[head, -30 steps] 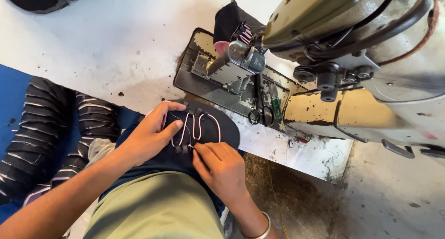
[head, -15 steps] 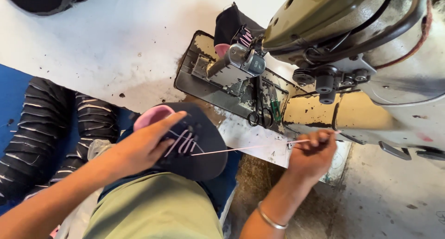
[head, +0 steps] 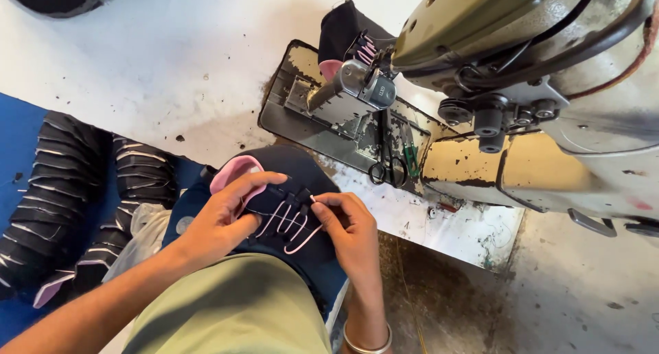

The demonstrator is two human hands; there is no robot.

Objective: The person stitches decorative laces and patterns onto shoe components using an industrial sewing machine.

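A dark navy shoe upper [head: 302,172] with a pink lining and pale pink lace rests on my lap at the table's front edge. My left hand [head: 220,220] grips the upper on its left side, thumb across the eyelet row. My right hand [head: 347,227] pinches the pink lace [head: 296,232] at the eyelets, fingers closed on its end. A loop of lace hangs below the lacing.
An olive industrial sewing machine [head: 522,86] fills the upper right, its worn metal bed [head: 329,121] just beyond the shoe. Scissors [head: 388,165] lie on the bed. Another dark upper [head: 347,35] sits behind the needle. Stacked black striped pieces [head: 62,189] lie on blue cloth at left.
My right hand, which had pulled the lace out taut to the right, has come back to the eyelets. The left hand has kept its hold on the upper.
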